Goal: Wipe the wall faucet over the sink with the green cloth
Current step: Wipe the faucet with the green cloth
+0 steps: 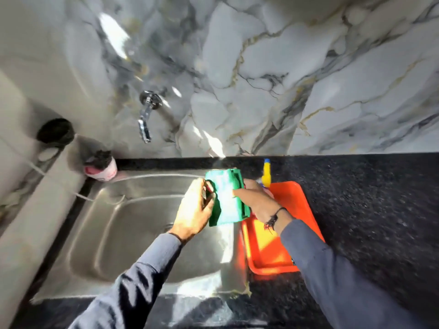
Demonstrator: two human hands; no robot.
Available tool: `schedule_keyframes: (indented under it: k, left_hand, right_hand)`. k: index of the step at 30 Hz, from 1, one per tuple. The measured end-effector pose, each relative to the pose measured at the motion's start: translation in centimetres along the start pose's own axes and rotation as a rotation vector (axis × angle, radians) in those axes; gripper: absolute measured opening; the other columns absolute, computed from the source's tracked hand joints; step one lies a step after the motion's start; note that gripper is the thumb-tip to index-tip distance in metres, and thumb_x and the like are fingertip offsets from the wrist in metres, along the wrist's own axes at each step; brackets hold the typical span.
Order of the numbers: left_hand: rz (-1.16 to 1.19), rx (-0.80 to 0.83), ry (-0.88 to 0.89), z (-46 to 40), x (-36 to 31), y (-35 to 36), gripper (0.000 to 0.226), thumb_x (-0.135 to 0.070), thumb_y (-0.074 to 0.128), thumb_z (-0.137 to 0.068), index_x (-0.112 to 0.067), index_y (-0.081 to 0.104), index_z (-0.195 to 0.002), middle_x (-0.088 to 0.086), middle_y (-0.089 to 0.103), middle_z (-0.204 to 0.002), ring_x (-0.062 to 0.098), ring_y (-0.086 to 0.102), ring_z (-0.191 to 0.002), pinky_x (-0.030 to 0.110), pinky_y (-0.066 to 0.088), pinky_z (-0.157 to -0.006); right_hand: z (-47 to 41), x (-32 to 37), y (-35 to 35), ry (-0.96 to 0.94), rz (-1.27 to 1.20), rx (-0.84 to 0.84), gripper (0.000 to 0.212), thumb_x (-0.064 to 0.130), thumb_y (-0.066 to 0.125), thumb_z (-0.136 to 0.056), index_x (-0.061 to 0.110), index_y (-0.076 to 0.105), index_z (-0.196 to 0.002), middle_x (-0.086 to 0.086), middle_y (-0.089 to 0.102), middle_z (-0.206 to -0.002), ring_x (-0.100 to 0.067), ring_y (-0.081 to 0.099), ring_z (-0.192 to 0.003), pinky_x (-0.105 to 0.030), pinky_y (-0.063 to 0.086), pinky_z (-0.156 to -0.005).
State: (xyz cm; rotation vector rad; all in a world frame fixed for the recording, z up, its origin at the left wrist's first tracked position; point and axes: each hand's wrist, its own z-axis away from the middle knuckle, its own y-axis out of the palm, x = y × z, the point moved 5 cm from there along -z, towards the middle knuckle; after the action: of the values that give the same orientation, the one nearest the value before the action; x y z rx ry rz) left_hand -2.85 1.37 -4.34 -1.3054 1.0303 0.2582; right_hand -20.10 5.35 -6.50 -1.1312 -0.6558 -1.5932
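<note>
A folded green cloth (225,198) is held up over the right side of the steel sink (133,224). My left hand (193,210) grips its left edge and my right hand (255,198) pinches its right edge. The chrome wall faucet (146,113) sticks out of the marble wall above the sink's back left, well apart from the cloth and both hands. Nothing touches the faucet.
An orange tray (297,205) sits on the black counter (368,210) right of the sink, with a yellow spray bottle (266,173) at its far edge. A small tub with a dark scrubber (101,166) stands at the sink's back left corner. A black round holder (55,132) hangs on the left wall.
</note>
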Motion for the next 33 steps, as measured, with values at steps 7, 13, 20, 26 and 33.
schedule_keyframes:
  k: [7,13,20,26,33]
  left_hand:
    - [-0.445,-0.215,0.242,-9.7,5.8,-17.1,0.037,-0.025,0.054,-0.1,-0.011,0.06,-0.134,0.01,0.065,-0.132,0.038,0.064,-0.114,0.051,0.058,-0.088]
    - [-0.868,-0.414,0.373,-21.4,11.4,-26.3,0.066,-0.027,0.045,-0.105,-0.019,0.028,-0.168,0.008,0.019,-0.179,0.038,0.016,-0.165,0.063,0.023,-0.13]
    - [-1.113,-0.602,0.831,-32.2,10.4,-29.1,0.065,-0.037,0.034,-0.11,-0.029,0.014,-0.171,0.009,0.003,-0.181,0.034,0.007,-0.167,0.067,0.009,-0.131]
    - [-1.178,-0.74,0.981,-35.6,12.1,-28.8,0.061,-0.041,0.021,-0.111,-0.03,0.016,-0.171,0.004,-0.003,-0.181,0.03,-0.004,-0.167,0.063,-0.012,-0.13]
    - [-1.084,-0.889,1.079,-35.6,12.5,-28.5,0.067,-0.039,0.046,-0.103,-0.03,0.031,-0.167,0.004,0.015,-0.18,0.03,0.023,-0.164,0.063,0.004,-0.133]
  right_hand:
    - [-6.5,10.3,9.8,-0.167,-0.231,-0.158,0.028,-0.01,0.077,-0.081,0.013,0.074,-0.096,-0.017,0.078,-0.102,-0.028,0.074,-0.088,-0.047,0.063,-0.088]
    - [-12.0,18.8,15.0,-0.404,-0.076,-0.538,0.017,0.017,0.085,-0.073,0.023,0.07,-0.079,0.007,0.074,-0.073,-0.023,0.069,-0.076,-0.016,0.055,-0.065]
    - [-15.6,26.4,22.4,-1.036,0.816,-0.39,0.044,-0.005,0.071,-0.073,0.016,0.084,-0.108,-0.002,0.081,-0.108,-0.031,0.072,-0.1,-0.036,0.061,-0.083]
    - [-18.7,26.9,22.4,-1.098,1.027,-0.39,0.053,-0.005,0.066,-0.073,0.028,0.083,-0.111,0.007,0.079,-0.11,-0.025,0.067,-0.105,-0.033,0.057,-0.08]
    - [-23.0,20.4,20.8,-0.417,-0.554,-0.303,0.021,0.012,0.052,-0.1,0.006,0.07,-0.11,-0.008,0.076,-0.096,-0.026,0.066,-0.099,-0.034,0.054,-0.092]
